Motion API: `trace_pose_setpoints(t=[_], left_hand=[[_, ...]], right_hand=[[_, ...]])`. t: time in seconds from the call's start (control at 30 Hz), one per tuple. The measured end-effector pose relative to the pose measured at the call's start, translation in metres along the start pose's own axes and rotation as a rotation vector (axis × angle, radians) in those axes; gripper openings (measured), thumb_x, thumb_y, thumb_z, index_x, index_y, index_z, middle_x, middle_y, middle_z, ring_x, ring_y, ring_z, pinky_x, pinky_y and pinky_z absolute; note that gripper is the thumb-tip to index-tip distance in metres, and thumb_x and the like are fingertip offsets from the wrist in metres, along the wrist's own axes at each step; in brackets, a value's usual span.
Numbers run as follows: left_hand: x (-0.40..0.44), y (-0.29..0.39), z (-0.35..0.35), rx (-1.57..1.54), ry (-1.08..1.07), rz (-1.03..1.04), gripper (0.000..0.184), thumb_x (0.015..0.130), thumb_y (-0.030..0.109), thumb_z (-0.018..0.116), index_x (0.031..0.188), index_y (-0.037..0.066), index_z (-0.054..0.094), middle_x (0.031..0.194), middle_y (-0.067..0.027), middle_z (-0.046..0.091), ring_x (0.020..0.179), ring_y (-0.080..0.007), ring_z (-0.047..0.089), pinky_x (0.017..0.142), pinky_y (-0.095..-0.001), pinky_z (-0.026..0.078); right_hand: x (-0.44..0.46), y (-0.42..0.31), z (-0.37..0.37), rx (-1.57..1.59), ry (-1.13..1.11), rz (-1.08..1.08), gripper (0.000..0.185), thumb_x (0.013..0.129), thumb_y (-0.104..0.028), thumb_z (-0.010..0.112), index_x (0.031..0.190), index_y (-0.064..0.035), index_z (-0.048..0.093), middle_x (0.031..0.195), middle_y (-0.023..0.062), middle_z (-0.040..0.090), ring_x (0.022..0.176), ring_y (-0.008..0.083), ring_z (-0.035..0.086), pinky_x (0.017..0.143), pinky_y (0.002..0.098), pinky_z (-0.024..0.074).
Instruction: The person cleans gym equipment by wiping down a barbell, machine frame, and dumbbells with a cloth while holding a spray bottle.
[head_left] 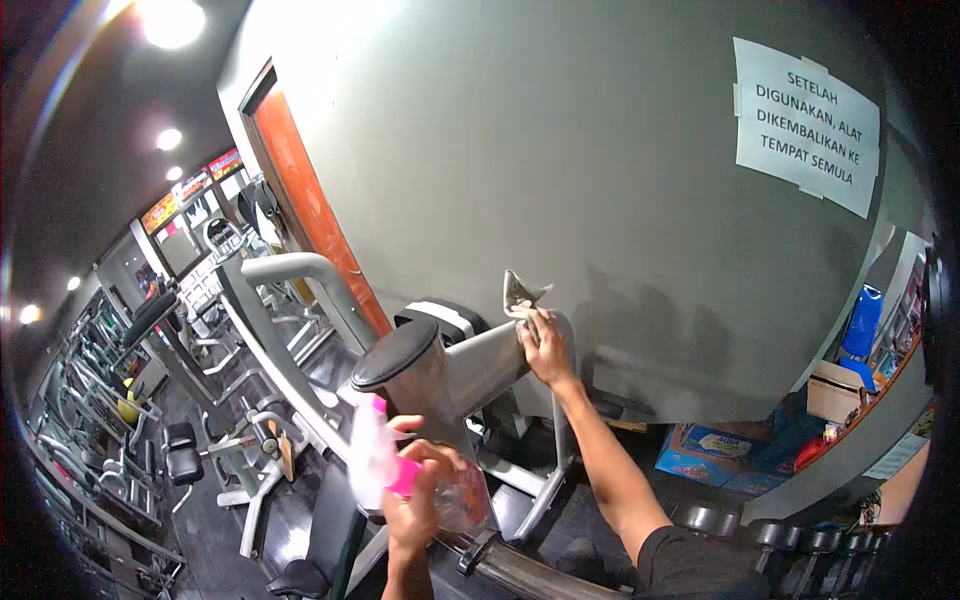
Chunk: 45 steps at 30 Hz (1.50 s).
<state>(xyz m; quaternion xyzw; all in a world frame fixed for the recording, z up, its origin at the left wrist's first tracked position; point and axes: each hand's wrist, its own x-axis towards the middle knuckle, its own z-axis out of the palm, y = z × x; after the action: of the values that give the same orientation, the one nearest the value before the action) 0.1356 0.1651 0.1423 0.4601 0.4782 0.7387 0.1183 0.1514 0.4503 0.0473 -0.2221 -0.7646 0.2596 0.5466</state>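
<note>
From here I see the gray wall (560, 150) filling the upper middle of the frame, with an exercise machine (490, 365) at its centre. Low and left of centre, my left hand (418, 490) grips a spray bottle (370, 458); just right of centre, my right hand (545, 350) clasps a cloth (520, 294) at the machine's end. I judge this the wiping step; the next move calls for steady, even pressure.

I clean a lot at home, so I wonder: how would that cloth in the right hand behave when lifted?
The cloth is probably light, since it looks thin. It likely folds easily, being bunched at the right hand, though its upright corner suggests slight stiffness.
</note>
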Motion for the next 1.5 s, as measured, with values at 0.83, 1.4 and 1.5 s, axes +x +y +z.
trace_pose_setpoints(t=[0.83,1.4,1.5], left_hand=[[-0.006,-0.009,-0.005,0.340,-0.336,-0.440,0.063,0.073,0.014,0.074,0.126,0.001,0.042,0.075,0.0014,0.053,0.068,-0.0088,0.050,0.064,-0.0241,0.043],[-0.002,-0.003,-0.007,0.330,-0.375,-0.411,0.053,0.077,0.019,0.071,0.120,0.003,0.045,0.079,-0.0171,0.058,0.067,-0.0236,0.056,0.069,-0.0325,0.046],[-0.001,-0.001,-0.005,0.341,-0.412,-0.453,0.053,0.077,0.019,0.072,0.119,0.003,0.045,0.080,-0.0163,0.058,0.066,-0.0239,0.054,0.068,-0.0316,0.046]], right_hand=[[0.050,-0.017,0.002,-0.029,-0.429,0.004,0.033,0.078,-0.032,0.051,0.095,-0.0074,0.064,0.098,0.0122,0.064,0.094,0.0306,0.058,0.084,0.0415,0.0451],[0.077,0.143,0.001,-0.398,-0.448,0.314,0.039,0.083,-0.039,0.043,0.109,-0.0165,0.062,0.113,0.0207,0.056,0.110,0.0373,0.049,0.093,0.0466,0.0402],[0.084,0.200,0.005,-0.304,-0.507,0.405,0.040,0.082,-0.037,0.044,0.110,-0.0144,0.061,0.109,0.0199,0.059,0.103,0.0344,0.055,0.090,0.0418,0.0418]])
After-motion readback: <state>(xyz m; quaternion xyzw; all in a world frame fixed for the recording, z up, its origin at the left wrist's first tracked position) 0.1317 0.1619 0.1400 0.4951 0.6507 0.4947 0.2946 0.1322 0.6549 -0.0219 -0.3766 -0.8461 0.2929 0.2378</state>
